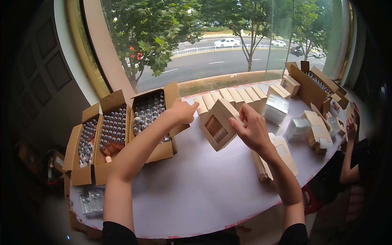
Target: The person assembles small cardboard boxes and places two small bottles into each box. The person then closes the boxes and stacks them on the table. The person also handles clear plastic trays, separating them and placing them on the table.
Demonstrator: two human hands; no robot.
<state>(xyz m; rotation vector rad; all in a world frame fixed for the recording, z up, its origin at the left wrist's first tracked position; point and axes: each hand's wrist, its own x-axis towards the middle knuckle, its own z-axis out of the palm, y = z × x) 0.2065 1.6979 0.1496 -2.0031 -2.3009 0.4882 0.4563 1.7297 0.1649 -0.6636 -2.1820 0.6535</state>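
My right hand [252, 127] is closed on a kraft-paper box [223, 109] with a square cut-out window, holding it tilted above the table. Something pinkish shows through that window. Farther left, my left hand [185, 111] reaches forward with its index finger stretched out and no object visible in it. Its fingertip is at the left end of a row of upright kraft boxes [233, 97]; whether it touches them I cannot tell. Beside my left forearm stand open cartons [166, 152] packed with small bottles [143, 110] with silvery caps.
Flattened kraft boxes [281, 153] lie right of my right forearm. Clear plastic trays [276, 109] are stacked beyond them, and more clear packs [92, 201] sit at the near left. A co-worker's hand [351, 127] is at the right edge. A window closes off the far side.
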